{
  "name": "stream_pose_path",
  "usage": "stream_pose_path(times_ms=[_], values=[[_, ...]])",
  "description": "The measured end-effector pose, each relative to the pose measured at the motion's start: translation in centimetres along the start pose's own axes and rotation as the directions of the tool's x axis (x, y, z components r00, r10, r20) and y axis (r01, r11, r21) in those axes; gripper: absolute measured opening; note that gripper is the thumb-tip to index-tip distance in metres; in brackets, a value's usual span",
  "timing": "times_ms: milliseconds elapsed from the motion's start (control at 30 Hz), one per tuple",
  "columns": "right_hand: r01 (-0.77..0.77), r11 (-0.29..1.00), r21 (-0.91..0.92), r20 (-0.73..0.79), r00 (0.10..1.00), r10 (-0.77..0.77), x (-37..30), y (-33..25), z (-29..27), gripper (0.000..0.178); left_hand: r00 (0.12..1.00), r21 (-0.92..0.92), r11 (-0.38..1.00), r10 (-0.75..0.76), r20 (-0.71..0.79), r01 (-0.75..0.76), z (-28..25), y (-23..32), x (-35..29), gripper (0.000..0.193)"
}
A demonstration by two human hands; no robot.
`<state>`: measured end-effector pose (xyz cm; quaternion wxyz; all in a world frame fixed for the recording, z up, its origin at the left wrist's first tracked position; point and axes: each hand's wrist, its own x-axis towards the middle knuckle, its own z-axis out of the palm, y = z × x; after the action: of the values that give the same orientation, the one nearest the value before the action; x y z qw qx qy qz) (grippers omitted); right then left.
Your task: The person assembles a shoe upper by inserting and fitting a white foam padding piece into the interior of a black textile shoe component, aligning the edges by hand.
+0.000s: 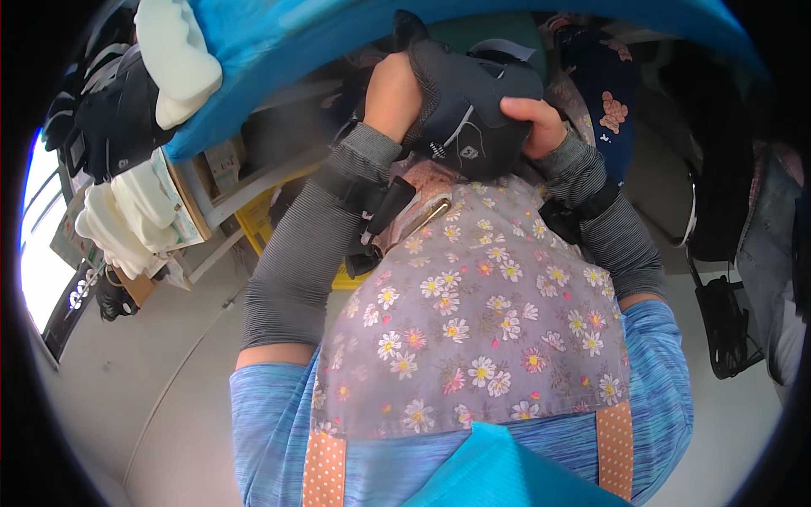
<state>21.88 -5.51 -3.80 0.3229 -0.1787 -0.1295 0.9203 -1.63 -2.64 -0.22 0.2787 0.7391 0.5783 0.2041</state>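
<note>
Over my lap, at the top middle, is a dark padded fabric piece (473, 110), perhaps a shoe upper or part of a bag; its kind is unclear. It has mesh along one side, a thin white seam line and a small pale emblem. My left hand (393, 100) grips its left edge, with the fingertips hidden behind the fabric. On the other side, my right hand (537, 127) holds the right edge, thumb on the near face and the other fingers out of sight. A slim metal tool (427, 218) lies on the flowered apron (473, 313) below the piece.
A blue-covered surface (253, 59) arches across the top. White shaped foam pieces (176, 59) and black fabric pieces (114, 127) sit at its left. More white foam pieces (127, 211) rest lower left, near a yellow crate (258, 220). A black-framed item (722, 325) stands right.
</note>
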Motion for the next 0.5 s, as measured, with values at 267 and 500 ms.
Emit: stream_pose_path(times_ms=[267,500], values=[[-0.061,0.892,-0.448,-0.049,0.998,0.044,-1.4,1.2,2.4,0.052,0.900,-0.063,0.935,-0.352,-0.259,0.348,-0.1,0.0,-1.3,0.045],[-0.029,0.922,-0.385,-0.079,0.997,-0.002,-1.3,-0.2,2.6,0.044,0.945,0.291,0.955,0.041,-0.325,0.059,-4.1,0.2,-0.8,0.030]])
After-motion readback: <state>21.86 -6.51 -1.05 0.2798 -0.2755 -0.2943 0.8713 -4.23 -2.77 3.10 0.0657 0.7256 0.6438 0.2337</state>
